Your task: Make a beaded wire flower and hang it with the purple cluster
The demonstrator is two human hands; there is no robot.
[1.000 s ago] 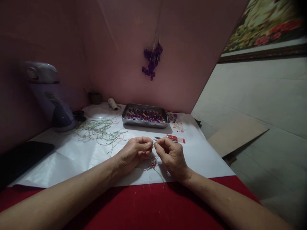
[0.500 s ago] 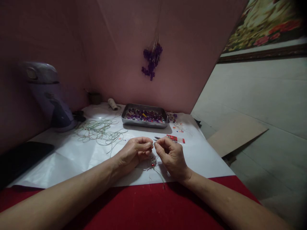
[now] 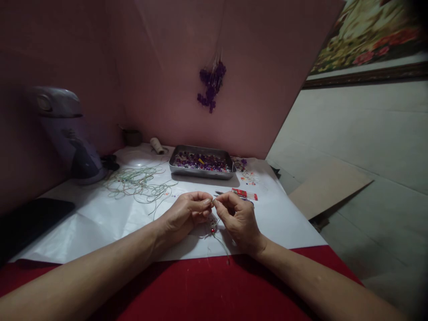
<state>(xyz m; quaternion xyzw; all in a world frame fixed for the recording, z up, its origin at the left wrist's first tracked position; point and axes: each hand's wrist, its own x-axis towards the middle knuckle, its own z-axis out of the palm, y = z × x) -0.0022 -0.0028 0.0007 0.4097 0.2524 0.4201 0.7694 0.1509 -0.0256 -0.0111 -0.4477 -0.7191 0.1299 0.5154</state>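
Note:
My left hand [image 3: 189,211] and my right hand [image 3: 237,218] meet over the white sheet, both closed in a pinch with fingertips almost touching. Between them hangs a beaded cord [image 3: 213,230] with a red bead and small pale beads, its thin greenish tails trailing toward the red cloth. The left thumb and forefinger grip its upper part. At the same spot the right thumb and forefinger pinch the cord; the exact bit between the tips is too small to make out. Just behind the right hand lie a dark pointed tool [image 3: 219,193] and a red-labelled packet [image 3: 245,194].
A metal tray [image 3: 202,172] of purple beads stands behind the hands. Tangled greenish cord [image 3: 133,183] lies left, near a lilac flask [image 3: 75,138] and a thread spool [image 3: 157,146]. Loose beads [image 3: 248,178] lie right of the tray. Purple beadwork [image 3: 211,84] hangs on the pink wall.
My right fingertips have moved slightly left, closer to the left fingertips. The beaded cord has barely shifted, and the left hand stays put.

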